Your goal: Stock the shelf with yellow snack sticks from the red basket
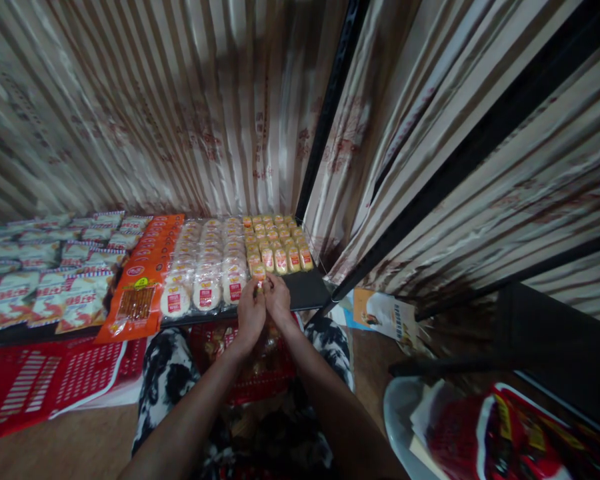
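Observation:
My left hand (251, 311) and my right hand (278, 298) are close together at the shelf's front edge, fingers closed around a small yellow wrapped snack (258, 272). It sits at the front of the leftmost row of similar yellow wrapped snacks (280, 260), which stand in rows at the shelf's right end. Just left of my hands are rows of round, pale wrapped crackers (207, 292) with red labels. My fingertips partly hide the held snack. Below my forearms, between my knees, a red basket (265, 383) contains wrapped items that are hard to make out.
Orange snack packs (143, 287) and white snack bags (85, 300) fill the black shelf (307, 291) leftward. A red basket (55, 380) lies beneath. Black posts (380, 260) and curtains (260, 120) border the shelf. A grey tub (397, 417) with red packages stands at right.

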The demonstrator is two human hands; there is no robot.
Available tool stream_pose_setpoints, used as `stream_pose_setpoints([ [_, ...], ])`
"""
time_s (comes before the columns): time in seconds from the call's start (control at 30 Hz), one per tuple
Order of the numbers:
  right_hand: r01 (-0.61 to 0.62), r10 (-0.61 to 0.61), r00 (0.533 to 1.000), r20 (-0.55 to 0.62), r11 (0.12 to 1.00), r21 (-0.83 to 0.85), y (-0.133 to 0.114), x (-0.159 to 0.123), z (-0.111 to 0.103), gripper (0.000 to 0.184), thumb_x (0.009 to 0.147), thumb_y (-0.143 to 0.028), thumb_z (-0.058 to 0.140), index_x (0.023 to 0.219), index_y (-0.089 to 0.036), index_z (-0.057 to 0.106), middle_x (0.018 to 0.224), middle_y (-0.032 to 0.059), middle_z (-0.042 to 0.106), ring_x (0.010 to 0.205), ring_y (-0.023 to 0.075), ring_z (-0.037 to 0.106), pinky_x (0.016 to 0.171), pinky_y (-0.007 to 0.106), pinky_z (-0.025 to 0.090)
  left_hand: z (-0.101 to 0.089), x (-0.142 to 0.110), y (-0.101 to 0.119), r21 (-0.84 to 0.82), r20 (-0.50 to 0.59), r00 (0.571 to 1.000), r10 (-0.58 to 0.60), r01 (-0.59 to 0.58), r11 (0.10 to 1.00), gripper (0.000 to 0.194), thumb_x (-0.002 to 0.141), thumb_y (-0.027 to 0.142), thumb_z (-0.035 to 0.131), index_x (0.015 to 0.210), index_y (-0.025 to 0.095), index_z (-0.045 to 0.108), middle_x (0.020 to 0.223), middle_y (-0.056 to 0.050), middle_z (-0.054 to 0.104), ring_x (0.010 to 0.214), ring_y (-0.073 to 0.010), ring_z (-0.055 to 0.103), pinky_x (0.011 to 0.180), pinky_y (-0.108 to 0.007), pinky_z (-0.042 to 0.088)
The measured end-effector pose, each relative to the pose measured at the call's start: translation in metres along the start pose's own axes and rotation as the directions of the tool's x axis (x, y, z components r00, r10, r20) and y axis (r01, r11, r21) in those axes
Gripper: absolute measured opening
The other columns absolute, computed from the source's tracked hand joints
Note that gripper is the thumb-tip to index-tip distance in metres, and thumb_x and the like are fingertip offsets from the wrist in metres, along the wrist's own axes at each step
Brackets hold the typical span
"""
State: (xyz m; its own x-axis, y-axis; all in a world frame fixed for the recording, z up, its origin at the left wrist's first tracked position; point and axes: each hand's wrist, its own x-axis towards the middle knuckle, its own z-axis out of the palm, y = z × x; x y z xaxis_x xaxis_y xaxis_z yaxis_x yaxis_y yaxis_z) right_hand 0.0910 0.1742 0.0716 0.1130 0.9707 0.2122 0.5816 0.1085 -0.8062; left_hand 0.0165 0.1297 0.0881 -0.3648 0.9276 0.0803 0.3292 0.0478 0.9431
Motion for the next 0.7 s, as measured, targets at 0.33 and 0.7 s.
stream_pose_setpoints([
  [0.33, 0.018, -0.019, 0.999, 0.042, 1.0, 0.025, 0.001, 0.005, 0.001, 0.03, 0.084, -0.019, 0.046, 0.106, -0.013, 0.066, 0.1, 0.0105, 0.066, 0.093, 0.0191, 0.06, 0.087, 0.031, 0.046, -0.001, -0.006, -0.003, 0.12, 0.124, 0.983, 0.137, -0.152, 0.981, 0.048, 0.079, 0.01, 0.038, 0.123, 0.014, 0.055, 0.134, -0.011, 0.053, 0.127, -0.0211, 0.046, 0.111, -0.041, 0.032],
  [0.7, 0.005, -0.005, 1.0, -0.003, 0.989, 0.147, 0.008, -0.005, 0.005, 0.028, 0.083, -0.019, 0.046, 0.104, -0.017, 0.064, 0.1, 0.0087, 0.063, 0.085, 0.0169, 0.06, 0.082, 0.031, 0.05, -0.004, -0.009, -0.031, 0.37, 0.26, 0.892, 0.37, -0.446, 0.815, 0.053, 0.08, 0.009, 0.037, 0.131, 0.012, 0.049, 0.14, -0.012, 0.046, 0.136, -0.0238, 0.033, 0.113, -0.046, 0.028],
])
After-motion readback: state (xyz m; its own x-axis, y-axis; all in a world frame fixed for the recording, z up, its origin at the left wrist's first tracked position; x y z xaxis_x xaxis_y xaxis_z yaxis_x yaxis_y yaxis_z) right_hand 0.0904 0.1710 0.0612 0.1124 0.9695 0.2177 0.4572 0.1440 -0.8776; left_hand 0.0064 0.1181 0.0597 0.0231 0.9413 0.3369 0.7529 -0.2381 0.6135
